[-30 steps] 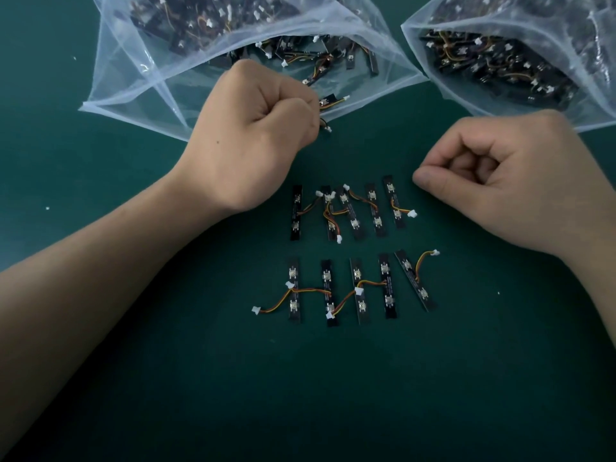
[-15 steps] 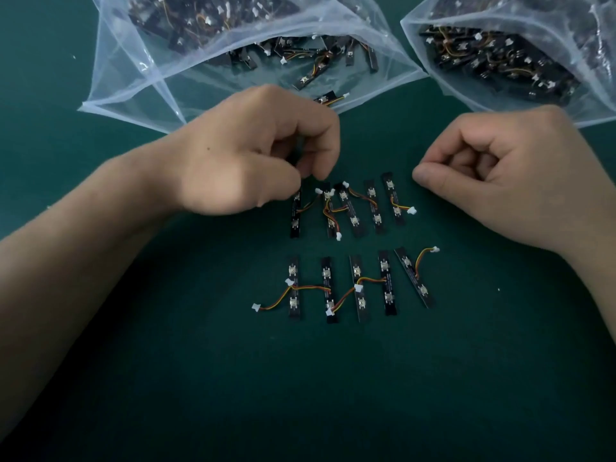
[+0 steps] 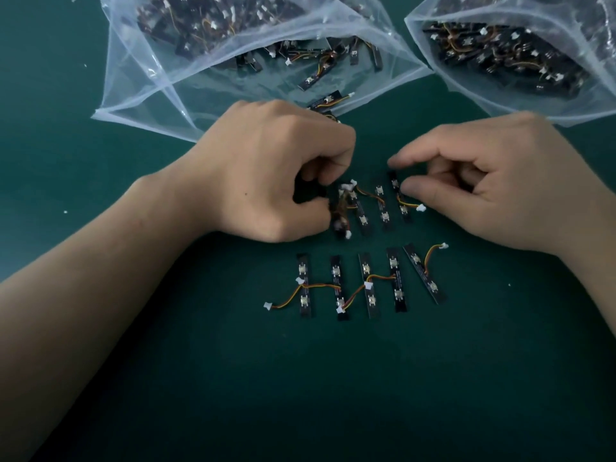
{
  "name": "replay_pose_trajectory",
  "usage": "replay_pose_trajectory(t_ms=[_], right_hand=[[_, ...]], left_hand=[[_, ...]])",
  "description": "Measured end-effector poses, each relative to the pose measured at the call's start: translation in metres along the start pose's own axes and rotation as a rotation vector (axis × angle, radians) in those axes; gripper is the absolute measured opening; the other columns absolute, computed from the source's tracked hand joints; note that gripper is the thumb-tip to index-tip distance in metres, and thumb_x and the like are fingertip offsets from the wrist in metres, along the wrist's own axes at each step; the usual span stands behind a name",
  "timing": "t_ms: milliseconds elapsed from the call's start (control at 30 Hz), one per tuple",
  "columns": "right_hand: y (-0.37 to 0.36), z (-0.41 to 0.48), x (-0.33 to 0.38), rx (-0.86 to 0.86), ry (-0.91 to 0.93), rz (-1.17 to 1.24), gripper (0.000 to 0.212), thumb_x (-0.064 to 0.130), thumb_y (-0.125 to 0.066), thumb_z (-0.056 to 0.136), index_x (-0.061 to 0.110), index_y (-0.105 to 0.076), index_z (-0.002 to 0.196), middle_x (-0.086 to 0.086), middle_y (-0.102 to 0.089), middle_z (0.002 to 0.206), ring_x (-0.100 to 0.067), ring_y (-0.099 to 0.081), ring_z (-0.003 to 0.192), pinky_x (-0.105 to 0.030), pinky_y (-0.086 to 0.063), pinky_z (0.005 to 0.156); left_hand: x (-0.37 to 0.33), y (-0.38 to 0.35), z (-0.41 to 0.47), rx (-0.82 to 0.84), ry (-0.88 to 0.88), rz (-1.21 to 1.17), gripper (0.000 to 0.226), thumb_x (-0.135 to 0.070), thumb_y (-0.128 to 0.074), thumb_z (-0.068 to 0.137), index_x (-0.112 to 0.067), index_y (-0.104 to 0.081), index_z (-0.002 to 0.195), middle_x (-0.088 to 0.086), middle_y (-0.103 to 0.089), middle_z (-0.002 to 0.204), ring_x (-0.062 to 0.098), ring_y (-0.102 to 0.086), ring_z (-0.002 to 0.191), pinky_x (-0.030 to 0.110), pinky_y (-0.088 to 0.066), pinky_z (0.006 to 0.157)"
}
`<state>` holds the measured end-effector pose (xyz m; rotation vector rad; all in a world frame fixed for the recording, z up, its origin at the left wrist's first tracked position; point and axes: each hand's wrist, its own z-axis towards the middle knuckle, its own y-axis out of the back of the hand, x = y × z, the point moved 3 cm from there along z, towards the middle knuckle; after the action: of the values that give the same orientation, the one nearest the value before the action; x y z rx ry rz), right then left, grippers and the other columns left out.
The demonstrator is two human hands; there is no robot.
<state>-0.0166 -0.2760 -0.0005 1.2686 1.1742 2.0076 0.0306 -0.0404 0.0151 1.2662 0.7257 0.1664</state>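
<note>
Strip [image 3: 311, 191] | mostly hidden inside left hand [image 3: 266, 171] grip | upper row's [image 3: 383, 208] left end

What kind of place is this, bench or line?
Likely an electronics assembly bench: left bag and right bag full of wired circuit strips, more in an upper row and lower row on a green mat.
</note>
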Motion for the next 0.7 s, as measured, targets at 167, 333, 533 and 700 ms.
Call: replay_pose_trajectory(t_ms=[167,333,533,700], right_hand=[[-0.006,0.002,0.007,0.058,0.114,-0.001,0.037,0.022,-0.063,0.099,0.032,-0.066,0.134,0.013,-0.055,0.098,-0.01,-0.055,0.079,-0.046,-0.051,0.066],[-0.008,0.003,0.012,0.134,0.131,0.037,0.045,0.01,-0.058,0.099,0.034,-0.067,0.136,0.006,-0.059,0.112,-0.023,-0.062,0.091,-0.05,-0.052,0.073],[-0.006,0.007,0.015,0.217,0.103,0.017,0.042,0.014,-0.054,0.096,0.033,-0.072,0.13,0.007,-0.058,0.105,-0.019,-0.059,0.093,-0.05,-0.052,0.075],[-0.001,0.01,0.014,0.224,0.065,-0.024,0.029,0.025,-0.056,0.097,0.031,-0.073,0.119,0.01,-0.06,0.105,-0.018,-0.06,0.092,-0.05,-0.053,0.075]], left_hand=[[-0.004,-0.006,0.002,-0.055,0.064,0.071,0.03,-0.05,-0.059,0.075,-0.034,-0.043,0.094,-0.01,-0.052,0.068,0.011,-0.048,0.061,0.029,-0.038,0.056],[-0.009,-0.01,0.004,-0.116,0.149,0.103,0.033,-0.056,-0.057,0.081,-0.033,-0.038,0.095,-0.012,-0.046,0.063,0.008,-0.047,0.056,0.033,-0.039,0.055],[-0.013,-0.015,0.005,-0.179,0.216,0.162,0.042,-0.068,-0.054,0.084,-0.031,-0.036,0.09,-0.013,-0.04,0.061,0.005,-0.041,0.056,0.034,-0.029,0.057],[-0.013,-0.014,0.002,-0.227,0.234,0.146,0.054,-0.073,-0.058,0.086,-0.027,-0.032,0.072,-0.01,-0.035,0.054,0.005,-0.038,0.056,0.035,-0.035,0.06]])
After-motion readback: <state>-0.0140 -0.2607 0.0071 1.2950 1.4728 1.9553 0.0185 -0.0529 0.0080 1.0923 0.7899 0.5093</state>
